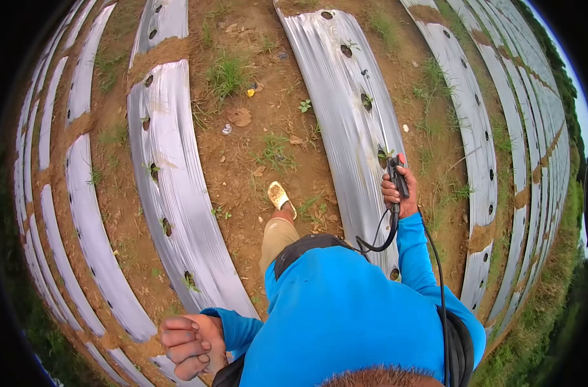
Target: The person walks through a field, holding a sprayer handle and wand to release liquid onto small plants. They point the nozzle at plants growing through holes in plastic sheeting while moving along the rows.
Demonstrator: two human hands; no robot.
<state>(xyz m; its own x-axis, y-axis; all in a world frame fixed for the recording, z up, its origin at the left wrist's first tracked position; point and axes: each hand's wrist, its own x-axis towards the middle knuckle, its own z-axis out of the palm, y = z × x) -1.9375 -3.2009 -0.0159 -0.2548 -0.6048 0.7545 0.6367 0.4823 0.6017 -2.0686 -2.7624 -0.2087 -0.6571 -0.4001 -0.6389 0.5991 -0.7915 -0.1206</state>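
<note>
My right hand (400, 191) is wrapped round the black handle of a sprayer wand (396, 177), which has a red-orange part at its top. A thin lance (376, 113) runs forward from the handle above the silver plastic mulch (336, 84), its nozzle (365, 72) near a planting hole. From the handle's lower end a black hose (392, 229) curves back toward my waist. My left hand (194, 345) is curled into a loose fist beside my body at the lower left, and nothing shows between its fingers.
Mulched rows with planting holes, like the left bed (171, 142), run along both sides. Between them lies brown soil (242, 187) with grass tufts (226, 77) and a yellow scrap (251, 93). My foot in a pale clog (279, 193) stands there. A black cord (441, 284) crosses my right arm.
</note>
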